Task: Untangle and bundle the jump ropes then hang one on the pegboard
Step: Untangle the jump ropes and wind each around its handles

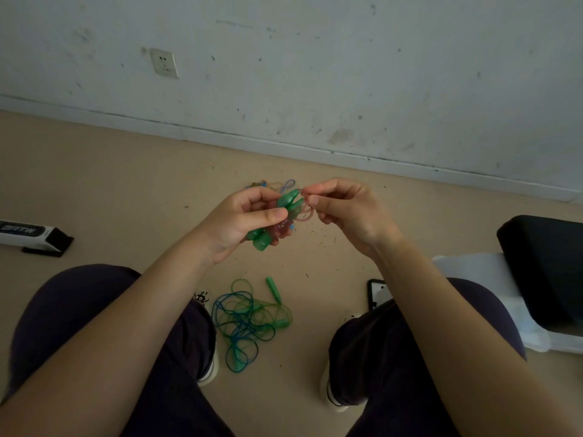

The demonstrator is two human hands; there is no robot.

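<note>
Left hand point(244, 220) grips green handles point(277, 216), fingers curled round them, thumb pressed on top. Handles' long axis runs diagonal, tips pointing up-right toward the right hand point(344, 209), butt ends down-left below the left palm. Right fingers point(315, 201) pinch a pinkish cord loop point(304, 214) just beside the handle tips; cord colour hard to call in dim light. Both hands held above floor point(126, 184), bare floor all round them, wall edge point(284, 146) well beyond the fingertips. Tangled green-blue rope point(249, 320) lies on the floor below the hands, between the knees, one handle pointing up toward the fingers. Black case point(542, 266) far right of right hand; box point(31, 236) far left.
</note>
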